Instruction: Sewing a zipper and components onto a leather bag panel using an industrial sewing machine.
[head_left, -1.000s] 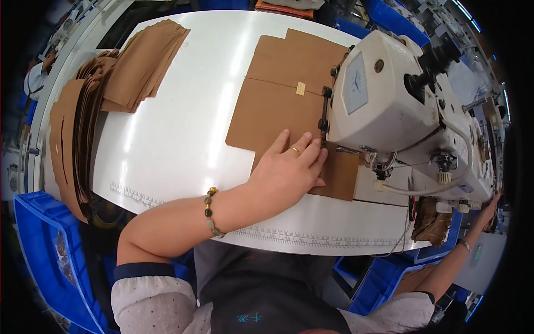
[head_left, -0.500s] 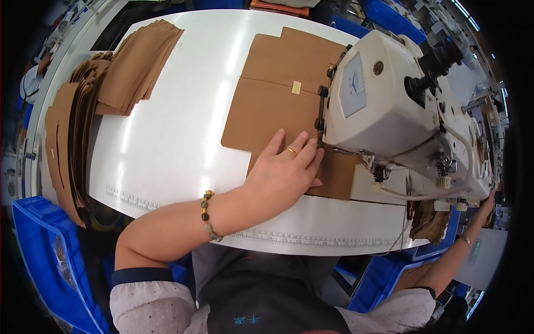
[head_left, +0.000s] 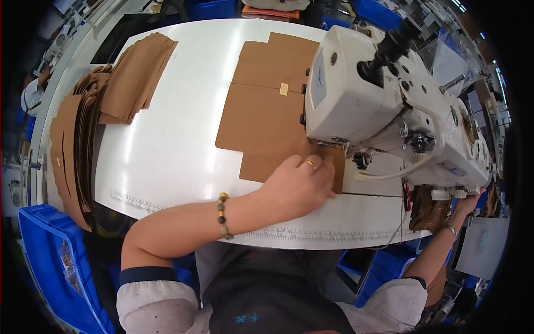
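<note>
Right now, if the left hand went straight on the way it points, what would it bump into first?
Probably the white sewing machine, just beyond the left hand on the brown piece. Depth is hard to judge here, so the hand might slip under the machine's head instead.

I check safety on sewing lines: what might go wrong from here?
The bare left hand is close beside the bulky white sewing machine, so it might get pricked or pinched. Only that hand rests on the flat brown notched panel, so the panel could skew.
</note>
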Tool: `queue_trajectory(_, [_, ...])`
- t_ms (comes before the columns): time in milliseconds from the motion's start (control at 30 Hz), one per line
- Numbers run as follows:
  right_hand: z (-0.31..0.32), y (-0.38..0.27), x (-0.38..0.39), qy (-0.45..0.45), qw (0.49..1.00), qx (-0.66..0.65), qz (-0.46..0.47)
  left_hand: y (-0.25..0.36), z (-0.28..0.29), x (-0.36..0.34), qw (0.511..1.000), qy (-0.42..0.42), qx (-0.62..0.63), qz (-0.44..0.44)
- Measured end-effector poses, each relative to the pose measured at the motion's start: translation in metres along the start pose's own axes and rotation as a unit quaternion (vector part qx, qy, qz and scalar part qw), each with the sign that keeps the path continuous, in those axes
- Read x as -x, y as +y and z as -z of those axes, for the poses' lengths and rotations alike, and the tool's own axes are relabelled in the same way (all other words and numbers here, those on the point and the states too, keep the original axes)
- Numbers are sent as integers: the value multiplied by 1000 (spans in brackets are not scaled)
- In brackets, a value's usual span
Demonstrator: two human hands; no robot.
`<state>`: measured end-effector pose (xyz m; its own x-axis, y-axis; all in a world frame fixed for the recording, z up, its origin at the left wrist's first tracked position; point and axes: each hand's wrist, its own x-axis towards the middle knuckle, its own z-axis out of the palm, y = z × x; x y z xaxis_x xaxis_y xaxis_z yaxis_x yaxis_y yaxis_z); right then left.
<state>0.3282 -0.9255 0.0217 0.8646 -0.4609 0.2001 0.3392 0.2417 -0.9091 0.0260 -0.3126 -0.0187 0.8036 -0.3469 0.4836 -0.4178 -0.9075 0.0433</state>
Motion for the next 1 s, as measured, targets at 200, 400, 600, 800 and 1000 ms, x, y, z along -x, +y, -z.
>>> queue_trajectory(200, [-2,1,11,-7,1000,-5,24,36,-27,-49,989,-114,28,88])
queue_trajectory(400, [-9,-24,2,1,1000,-24,-6,30,6,-10,992,-107,-12,63])
queue_trajectory(600, [-46,-71,-51,-89,965,245,-43,0,40,25,992,-123,18,18])
queue_trajectory(800, [-36,-56,-58,-83,940,330,19,4,35,2,984,-163,-58,-46])
queue_trajectory(1000, [28,28,13,7,910,358,206,14,43,-16,984,-140,-84,-72])
